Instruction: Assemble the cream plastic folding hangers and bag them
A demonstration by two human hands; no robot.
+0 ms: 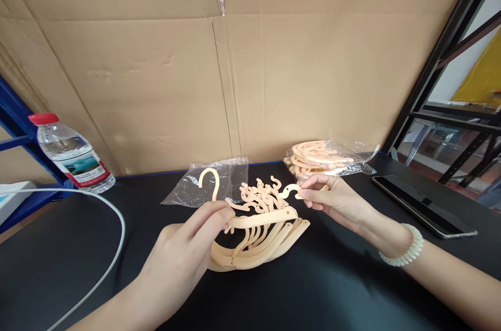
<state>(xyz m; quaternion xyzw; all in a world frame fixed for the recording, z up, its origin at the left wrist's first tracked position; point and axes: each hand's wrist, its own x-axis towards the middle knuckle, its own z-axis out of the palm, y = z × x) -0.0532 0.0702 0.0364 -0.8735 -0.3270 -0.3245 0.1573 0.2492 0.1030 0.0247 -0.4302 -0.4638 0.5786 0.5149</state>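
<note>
Right fingers (316,180) pinch, and left fingers (211,217) seemingly do too.

No words can be read. The label (84,165) on the bottle (58,139) at nine o'clock looks too small.

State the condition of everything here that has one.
Left hand, holding hanger
Right hand, pinching small hook
Other hooks, heaped
Other hangers, stacked
Bottle, capped
Phone, flat, screen dark
Right bag, holding peach parts
Left bag, crumpled
Cable, curved
Bracelet, worn
</note>
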